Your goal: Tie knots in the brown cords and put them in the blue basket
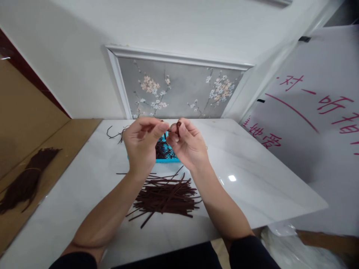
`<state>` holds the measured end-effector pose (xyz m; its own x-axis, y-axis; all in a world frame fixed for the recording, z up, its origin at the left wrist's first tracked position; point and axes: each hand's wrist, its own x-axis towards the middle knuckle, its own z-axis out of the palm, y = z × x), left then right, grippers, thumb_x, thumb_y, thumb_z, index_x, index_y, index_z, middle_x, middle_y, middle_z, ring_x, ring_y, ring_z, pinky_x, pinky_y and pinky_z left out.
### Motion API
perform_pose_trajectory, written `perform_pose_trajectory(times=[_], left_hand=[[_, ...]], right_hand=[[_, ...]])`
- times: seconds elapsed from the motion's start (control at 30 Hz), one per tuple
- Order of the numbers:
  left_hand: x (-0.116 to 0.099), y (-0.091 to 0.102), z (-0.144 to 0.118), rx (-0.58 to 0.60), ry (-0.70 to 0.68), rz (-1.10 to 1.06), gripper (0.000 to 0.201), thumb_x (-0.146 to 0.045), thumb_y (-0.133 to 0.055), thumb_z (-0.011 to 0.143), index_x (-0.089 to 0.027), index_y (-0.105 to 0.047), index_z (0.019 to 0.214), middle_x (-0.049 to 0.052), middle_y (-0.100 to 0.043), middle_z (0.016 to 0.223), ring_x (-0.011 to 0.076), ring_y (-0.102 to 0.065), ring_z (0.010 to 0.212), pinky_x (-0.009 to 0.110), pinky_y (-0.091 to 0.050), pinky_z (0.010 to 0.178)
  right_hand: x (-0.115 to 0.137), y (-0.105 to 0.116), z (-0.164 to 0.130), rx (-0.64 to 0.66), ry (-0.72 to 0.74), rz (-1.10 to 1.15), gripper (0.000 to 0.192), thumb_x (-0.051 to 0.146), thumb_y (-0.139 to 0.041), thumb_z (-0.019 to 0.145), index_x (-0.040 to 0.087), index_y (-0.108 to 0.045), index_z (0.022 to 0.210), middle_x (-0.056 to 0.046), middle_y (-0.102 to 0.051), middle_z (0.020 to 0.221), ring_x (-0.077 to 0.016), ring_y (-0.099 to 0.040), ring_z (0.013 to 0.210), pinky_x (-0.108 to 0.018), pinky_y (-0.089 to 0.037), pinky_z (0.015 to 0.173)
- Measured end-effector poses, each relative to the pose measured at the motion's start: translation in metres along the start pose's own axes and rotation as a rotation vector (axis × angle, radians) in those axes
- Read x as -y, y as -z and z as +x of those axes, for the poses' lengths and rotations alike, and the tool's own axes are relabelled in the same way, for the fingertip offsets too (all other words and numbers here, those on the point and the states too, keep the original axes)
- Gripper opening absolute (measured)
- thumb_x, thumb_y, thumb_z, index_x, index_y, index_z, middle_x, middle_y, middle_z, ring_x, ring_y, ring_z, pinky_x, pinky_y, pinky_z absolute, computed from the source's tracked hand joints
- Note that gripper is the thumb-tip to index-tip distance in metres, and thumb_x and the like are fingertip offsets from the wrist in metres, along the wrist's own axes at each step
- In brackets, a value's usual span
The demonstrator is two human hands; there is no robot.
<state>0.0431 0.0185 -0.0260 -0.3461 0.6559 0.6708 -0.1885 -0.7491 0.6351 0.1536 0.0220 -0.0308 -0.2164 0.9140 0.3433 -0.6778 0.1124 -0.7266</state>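
Note:
My left hand (143, 144) and my right hand (190, 144) are close together above a blue basket (168, 161). Between them is a thin dark brown strip (178, 129), curled into a small loop at my right fingertips. My left thumb and forefinger pinch its other end. Dark brown pieces (162, 149) lie tangled in the basket, partly hidden by my hands. Nearer to me, a loose pile of flat brown strips (168, 196) rests on the white tabletop (221, 201).
A tied bundle of brown strips (26, 179) lies on cardboard (64, 149) at the left. Thin dark scraps (116, 134) sit left of the basket. Behind the table is a wall with a floral panel (179, 89); a whiteboard with red writing (316, 112) stands right. Clear plastic (288, 243) is low right.

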Motion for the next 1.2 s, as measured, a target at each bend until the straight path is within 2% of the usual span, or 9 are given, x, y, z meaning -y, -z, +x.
perform_pose_trajectory(times=[0.1, 0.2, 0.33, 0.47, 0.63, 0.83, 1.03, 1.1, 1.2], left_hand=[[-0.003, -0.001, -0.004, -0.038, -0.062, 0.136, 0.018, -0.033, -0.084, 0.073, -0.024, -0.069, 0.074, -0.004, -0.068, 0.072, 0.0114, -0.065, 0.071, 0.028, -0.055, 0.072], [-0.005, -0.004, -0.008, -0.044, -0.122, 0.226, 0.012, -0.030, -0.080, 0.078, -0.024, -0.071, 0.080, -0.002, -0.070, 0.078, 0.0135, -0.067, 0.077, 0.031, -0.057, 0.075], [-0.005, -0.008, -0.015, -0.005, -0.147, 0.252, 0.011, -0.028, -0.077, 0.082, -0.024, -0.070, 0.089, -0.002, -0.072, 0.087, 0.0144, -0.071, 0.084, 0.033, -0.058, 0.083], [-0.001, -0.009, -0.020, 0.018, -0.206, 0.229, 0.017, -0.020, -0.073, 0.085, -0.027, -0.070, 0.100, -0.003, -0.074, 0.095, 0.0145, -0.072, 0.090, 0.033, -0.059, 0.085], [0.003, -0.004, -0.017, 0.102, -0.354, 0.341, 0.017, -0.019, -0.073, 0.085, -0.033, -0.075, 0.095, -0.004, -0.075, 0.093, 0.0169, -0.070, 0.094, 0.039, -0.056, 0.090], [-0.003, -0.004, -0.016, 0.105, -0.204, 0.423, 0.007, -0.031, -0.072, 0.086, -0.034, -0.077, 0.089, -0.002, -0.074, 0.090, 0.0197, -0.069, 0.093, 0.039, -0.056, 0.083], [-0.008, 0.002, -0.009, 0.184, -0.146, 0.391, 0.013, -0.027, -0.074, 0.084, -0.037, -0.077, 0.092, -0.004, -0.072, 0.090, 0.0164, -0.067, 0.089, 0.035, -0.056, 0.083], [-0.005, 0.004, -0.005, 0.173, -0.125, 0.395, 0.016, -0.027, -0.076, 0.082, -0.035, -0.076, 0.096, -0.004, -0.073, 0.088, 0.0155, -0.068, 0.087, 0.034, -0.056, 0.085], [0.002, 0.006, 0.001, 0.116, -0.080, 0.438, 0.023, -0.030, -0.080, 0.077, -0.030, -0.075, 0.100, -0.003, -0.073, 0.083, 0.0149, -0.069, 0.081, 0.032, -0.055, 0.084]], right_hand=[[-0.005, -0.001, 0.000, -0.077, 0.055, -0.096, 0.016, 0.038, -0.080, 0.073, 0.029, -0.070, 0.081, 0.003, -0.066, 0.073, -0.0111, -0.058, 0.068, -0.027, -0.049, 0.065], [-0.005, -0.003, 0.000, -0.140, 0.079, -0.184, 0.017, 0.040, -0.079, 0.073, 0.029, -0.070, 0.084, 0.002, -0.068, 0.079, -0.0137, -0.063, 0.078, -0.029, -0.052, 0.071], [-0.001, -0.002, -0.001, -0.212, 0.110, -0.193, 0.019, 0.040, -0.078, 0.073, 0.028, -0.067, 0.082, 0.001, -0.069, 0.082, -0.0132, -0.060, 0.073, -0.030, -0.054, 0.072], [0.002, -0.002, -0.002, -0.231, 0.130, -0.170, 0.016, 0.038, -0.078, 0.073, 0.028, -0.068, 0.079, 0.002, -0.067, 0.079, -0.0123, -0.056, 0.068, -0.031, -0.053, 0.070], [0.003, -0.004, -0.002, -0.257, 0.129, -0.181, 0.018, 0.036, -0.082, 0.066, 0.026, -0.071, 0.076, 0.001, -0.069, 0.078, -0.0144, -0.059, 0.072, -0.032, -0.052, 0.070], [-0.001, 0.001, 0.002, -0.211, 0.093, -0.185, 0.018, 0.041, -0.082, 0.066, 0.027, -0.074, 0.075, 0.001, -0.071, 0.077, -0.0159, -0.062, 0.077, -0.033, -0.053, 0.073], [0.000, 0.014, 0.008, -0.074, 0.122, -0.227, 0.015, 0.043, -0.082, 0.069, 0.030, -0.077, 0.074, 0.001, -0.073, 0.080, -0.0179, -0.065, 0.085, -0.037, -0.054, 0.083], [0.000, 0.017, 0.010, -0.050, 0.125, -0.272, 0.016, 0.039, -0.085, 0.065, 0.030, -0.078, 0.076, 0.001, -0.074, 0.085, -0.0189, -0.066, 0.090, -0.038, -0.053, 0.086], [-0.003, 0.021, 0.014, -0.085, 0.135, -0.303, 0.017, 0.037, -0.086, 0.064, 0.030, -0.078, 0.077, 0.000, -0.075, 0.088, -0.0193, -0.066, 0.091, -0.039, -0.053, 0.086]])
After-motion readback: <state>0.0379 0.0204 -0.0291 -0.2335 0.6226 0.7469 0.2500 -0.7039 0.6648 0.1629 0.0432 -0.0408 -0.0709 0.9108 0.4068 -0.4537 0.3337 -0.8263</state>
